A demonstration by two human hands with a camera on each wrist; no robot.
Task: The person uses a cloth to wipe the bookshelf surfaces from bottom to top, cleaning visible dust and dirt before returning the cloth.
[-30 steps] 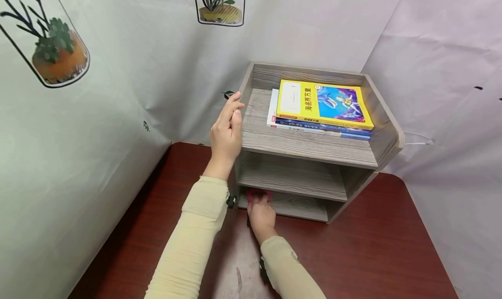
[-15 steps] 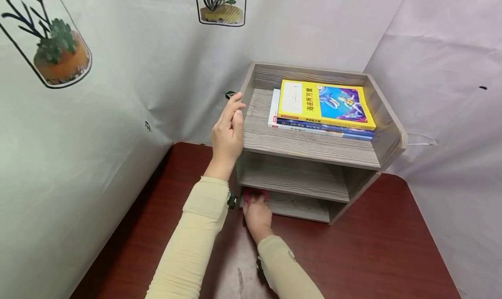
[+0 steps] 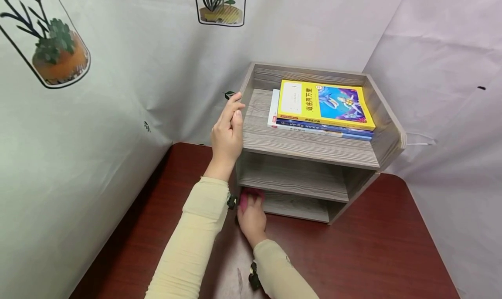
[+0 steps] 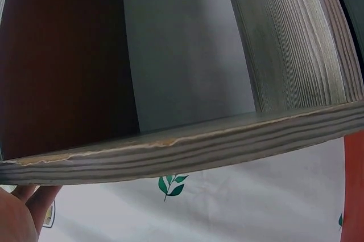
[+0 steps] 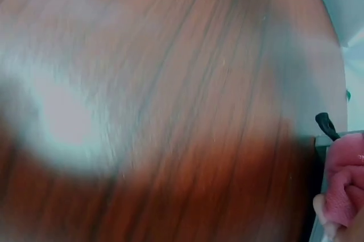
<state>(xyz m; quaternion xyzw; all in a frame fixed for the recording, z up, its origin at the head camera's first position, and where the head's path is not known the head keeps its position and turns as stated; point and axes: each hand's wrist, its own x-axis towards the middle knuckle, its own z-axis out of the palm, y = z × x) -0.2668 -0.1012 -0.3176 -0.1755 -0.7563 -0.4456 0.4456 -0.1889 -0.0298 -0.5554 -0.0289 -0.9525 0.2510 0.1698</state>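
My right hand point(image 3: 252, 220) grips a bunched pink cloth point(image 3: 244, 201) at the left end of the bottom compartment of a grey wood-grain shelf unit point(image 3: 302, 147). In the right wrist view, folds of the pink cloth point(image 5: 344, 185) bulge beside the thumb. My left hand point(image 3: 227, 133) rests against the unit's upper left side panel, its fingers fairly straight and pointing up. From the left wrist, the fingers of that hand point(image 4: 40, 202) show behind the panel's edge point(image 4: 187, 154).
On the top shelf lies a small stack of books, a yellow book point(image 3: 325, 103) uppermost. The unit stands on a dark red wooden table point(image 3: 364, 255). White fabric walls point(image 3: 157, 72) with printed plants close in behind and at both sides.
The right hand has moved left with the pink cloth along the bottom compartment, toward its left side. The left hand stays in place on the side panel.
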